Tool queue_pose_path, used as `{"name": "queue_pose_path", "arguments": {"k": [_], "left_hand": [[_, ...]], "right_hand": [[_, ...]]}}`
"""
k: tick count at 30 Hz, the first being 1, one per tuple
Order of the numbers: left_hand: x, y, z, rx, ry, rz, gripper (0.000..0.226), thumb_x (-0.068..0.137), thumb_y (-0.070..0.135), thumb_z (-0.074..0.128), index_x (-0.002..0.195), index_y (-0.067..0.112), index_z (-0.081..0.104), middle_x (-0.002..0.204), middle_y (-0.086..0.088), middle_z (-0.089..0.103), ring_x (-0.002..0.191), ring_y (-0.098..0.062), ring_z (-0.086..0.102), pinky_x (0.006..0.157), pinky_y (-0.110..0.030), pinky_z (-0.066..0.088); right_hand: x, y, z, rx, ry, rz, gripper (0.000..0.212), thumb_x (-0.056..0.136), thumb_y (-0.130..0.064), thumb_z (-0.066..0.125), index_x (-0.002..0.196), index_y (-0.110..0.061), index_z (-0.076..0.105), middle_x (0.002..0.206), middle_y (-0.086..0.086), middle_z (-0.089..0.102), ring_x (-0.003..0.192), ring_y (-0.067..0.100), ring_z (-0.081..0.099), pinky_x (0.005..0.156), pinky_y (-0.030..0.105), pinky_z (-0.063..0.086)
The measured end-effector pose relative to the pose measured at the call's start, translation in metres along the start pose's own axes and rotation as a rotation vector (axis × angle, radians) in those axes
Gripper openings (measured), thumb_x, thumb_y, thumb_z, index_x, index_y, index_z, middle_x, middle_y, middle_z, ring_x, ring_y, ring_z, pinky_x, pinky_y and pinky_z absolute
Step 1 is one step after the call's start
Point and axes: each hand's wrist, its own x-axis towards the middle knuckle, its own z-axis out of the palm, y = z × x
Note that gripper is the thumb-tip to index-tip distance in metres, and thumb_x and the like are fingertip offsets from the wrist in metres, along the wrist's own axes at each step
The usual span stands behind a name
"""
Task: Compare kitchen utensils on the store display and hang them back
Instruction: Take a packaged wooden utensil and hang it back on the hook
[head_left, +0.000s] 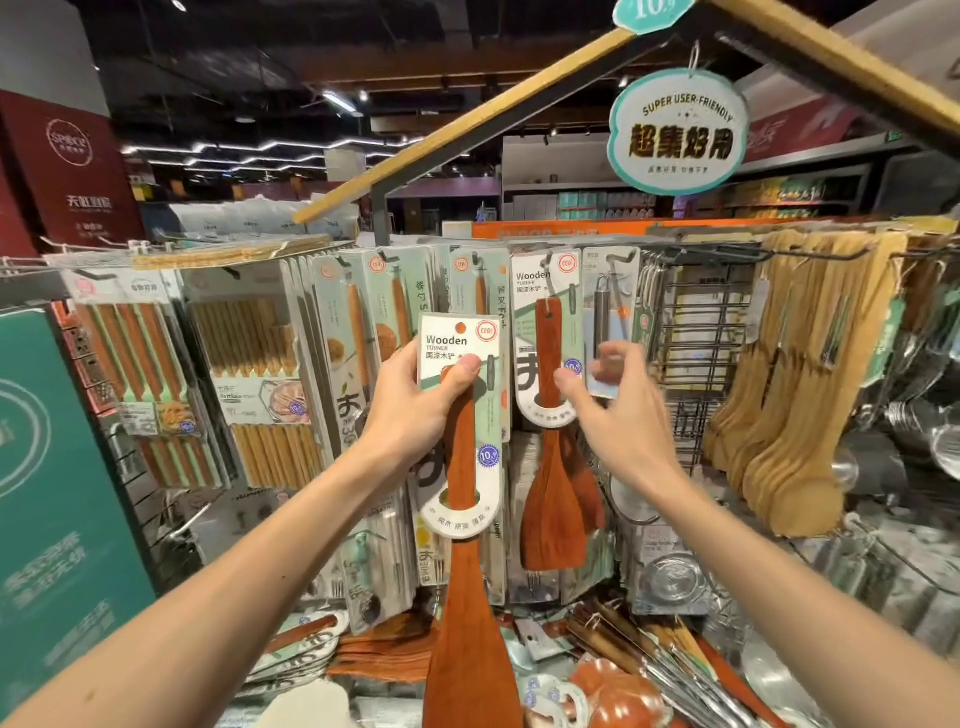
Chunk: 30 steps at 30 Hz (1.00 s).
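Left grip (415, 400) pinching held turner (467, 623) at upper handle; long axis 12–6, blade down. Right grip (613, 415) spread, empty, just beside hanging turner (550, 467), 3 o'clock from left grip. Right grip nearer. Likely return hook (546, 259) at 1 o'clock.

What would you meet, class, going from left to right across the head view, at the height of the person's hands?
Teal sign board → chopstick packs → left hand → held wooden turner → hanging wooden turner → right hand → wire rack → pale wooden utensils.
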Motion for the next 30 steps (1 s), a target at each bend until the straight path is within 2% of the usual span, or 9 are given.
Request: {"name": "queue_pose_path", "arguments": {"k": [3,5,8,14,17,20,23,26,30], "left_hand": [[-0.001,-0.001,0.011,0.003,0.061,0.010,0.018,0.086,0.017,0.077,0.098,0.024,0.065,0.096,0.006,0.075,0.081,-0.004,0.073,0.065,-0.019,0.057],[-0.003,-0.001,0.024,-0.048,0.064,-0.005,0.028,0.083,0.013,0.080,0.104,0.013,0.062,0.090,0.006,0.074,0.074,0.001,0.072,0.060,-0.015,0.055],[-0.005,0.002,0.041,-0.120,0.037,-0.026,0.043,0.082,0.012,0.080,0.115,0.012,0.051,0.077,0.009,0.075,0.071,-0.002,0.073,0.057,-0.017,0.055],[0.004,0.013,0.048,-0.047,-0.051,0.105,0.067,0.088,0.008,0.075,0.137,0.030,0.037,0.103,-0.005,0.066,0.080,-0.017,0.075,0.063,-0.023,0.058],[0.016,0.022,0.052,0.127,-0.099,0.230,0.060,0.091,0.008,0.071,0.140,0.030,0.044,0.109,0.012,0.058,0.090,-0.003,0.069,0.068,-0.016,0.057],[0.032,0.027,0.055,0.199,-0.084,0.272,0.049,0.094,0.010,0.068,0.138,0.026,0.054,0.111,0.023,0.054,0.084,0.010,0.066,0.066,-0.012,0.055],[0.046,0.023,0.056,0.252,-0.067,0.279,0.044,0.096,0.016,0.066,0.137,0.031,0.058,0.123,0.017,0.057,0.093,-0.008,0.072,0.075,-0.027,0.062],[0.053,0.015,0.057,0.349,-0.052,0.263,0.040,0.092,0.042,0.061,0.131,0.051,0.056,0.133,0.007,0.061,0.107,-0.025,0.069,0.087,-0.050,0.059],[0.055,0.008,0.062,0.442,-0.061,0.258,0.037,0.094,0.041,0.060,0.130,0.049,0.057,0.126,0.010,0.060,0.106,-0.033,0.066,0.094,-0.055,0.054]], "right_hand": [[-0.034,-0.011,0.002,0.298,-0.285,0.063,0.068,0.076,-0.055,0.071,0.128,-0.032,0.033,0.103,-0.005,0.069,0.091,0.008,0.069,0.086,0.038,0.057],[-0.047,-0.010,0.010,0.437,-0.384,0.129,0.071,0.075,-0.040,0.080,0.127,-0.029,0.034,0.096,0.001,0.074,0.086,0.016,0.073,0.083,0.043,0.060],[-0.052,-0.008,0.018,0.497,-0.338,0.118,0.067,0.083,-0.009,0.077,0.131,-0.024,0.033,0.095,0.007,0.075,0.081,0.022,0.075,0.078,0.042,0.061],[-0.032,-0.009,0.004,0.458,-0.167,-0.014,0.070,0.087,-0.004,0.072,0.129,-0.039,0.029,0.093,0.000,0.075,0.075,0.017,0.075,0.072,0.033,0.061],[-0.014,-0.009,0.003,0.419,-0.106,-0.075,0.071,0.087,-0.005,0.073,0.129,-0.044,0.030,0.096,-0.005,0.072,0.077,0.015,0.075,0.075,0.035,0.061],[0.004,-0.011,0.004,0.365,-0.068,-0.104,0.074,0.085,-0.014,0.076,0.136,-0.044,0.032,0.102,-0.008,0.069,0.085,0.018,0.074,0.083,0.047,0.059],[0.017,-0.011,0.007,0.326,-0.059,-0.097,0.072,0.085,-0.021,0.077,0.136,-0.047,0.033,0.103,-0.004,0.067,0.091,0.022,0.072,0.085,0.050,0.058],[0.020,-0.010,0.011,0.263,-0.044,-0.086,0.072,0.081,-0.036,0.076,0.137,-0.052,0.033,0.119,0.002,0.065,0.111,0.023,0.063,0.091,0.050,0.055],[0.015,-0.005,0.009,0.233,-0.034,-0.090,0.073,0.087,-0.029,0.074,0.146,-0.041,0.033,0.121,-0.015,0.059,0.116,0.010,0.054,0.098,0.036,0.049]]}}
